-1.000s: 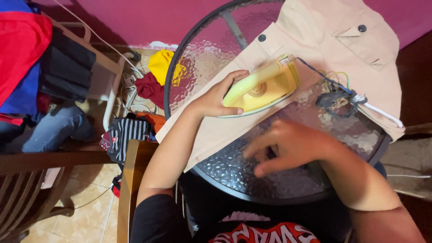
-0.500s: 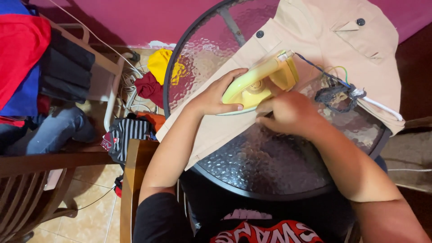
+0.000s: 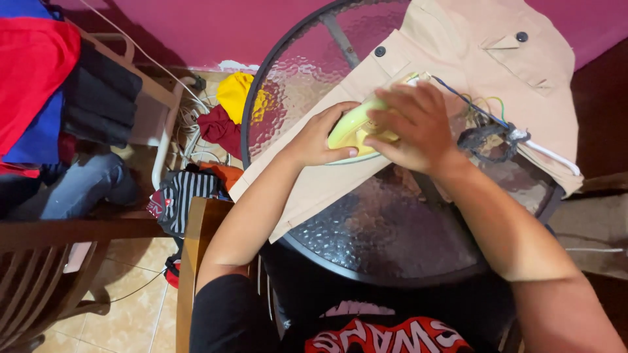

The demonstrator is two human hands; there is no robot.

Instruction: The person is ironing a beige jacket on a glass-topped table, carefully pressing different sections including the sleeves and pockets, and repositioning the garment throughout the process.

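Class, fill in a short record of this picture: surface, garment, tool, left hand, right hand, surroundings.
Surface: round glass table with dark rim
Garment: beige trousers spread flat across the table
Tool: yellow-green iron resting on the trousers, its cord frayed with bare coloured wires
Left hand: grips the iron's near end
Right hand: laid over the iron's top
Surroundings: clothes piled on a wooden chair and floor

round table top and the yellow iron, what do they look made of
Round table top: looks like textured, see-through glass, pebbled and glinting, in a dark rim, probably metal. Yellow iron: smooth, slightly glossy shell, likely plastic; both hands cover much of it. It sits on beige trousers, seemingly matte woven cloth.
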